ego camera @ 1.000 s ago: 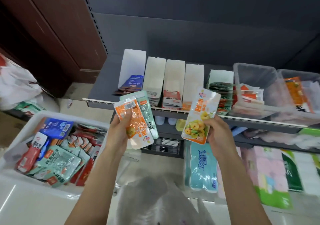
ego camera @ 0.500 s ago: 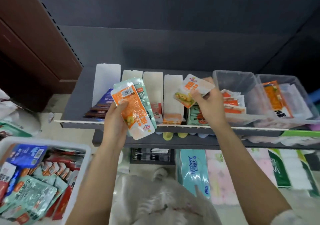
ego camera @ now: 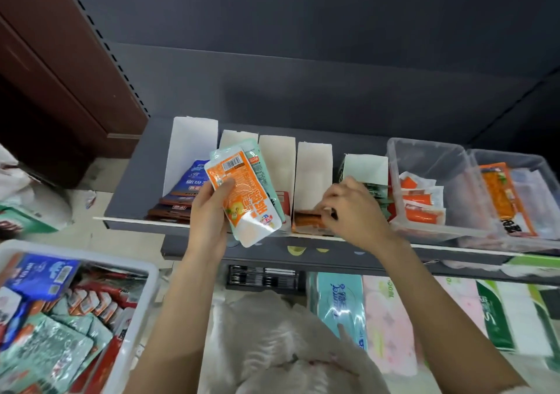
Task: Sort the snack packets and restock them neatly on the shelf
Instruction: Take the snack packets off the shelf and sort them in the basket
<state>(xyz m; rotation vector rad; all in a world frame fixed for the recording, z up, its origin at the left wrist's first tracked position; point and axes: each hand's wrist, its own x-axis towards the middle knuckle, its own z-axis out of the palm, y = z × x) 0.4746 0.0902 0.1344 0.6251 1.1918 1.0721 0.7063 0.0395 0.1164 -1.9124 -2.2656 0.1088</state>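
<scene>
- The left hand (ego camera: pixel 209 211) has its fingers wrapped around an orange-and-white plastic snack packet (ego camera: pixel 242 193), with a pale green packet (ego camera: pixel 263 178) stacked behind it, raised before the dark grey metal shelf (ego camera: pixel 133 187).
- At 3 o'clock from it, the right hand (ego camera: pixel 353 211) pinches orange packets (ego camera: pixel 306 219) lying in a white cardboard divider (ego camera: pixel 313 172).
- At 8 o'clock, a white plastic bin (ego camera: pixel 151 275) holds mixed packets.

open space above shelf (ego camera: pixel 127 193), white dividers (ego camera: pixel 313 178) walling narrow slots
</scene>
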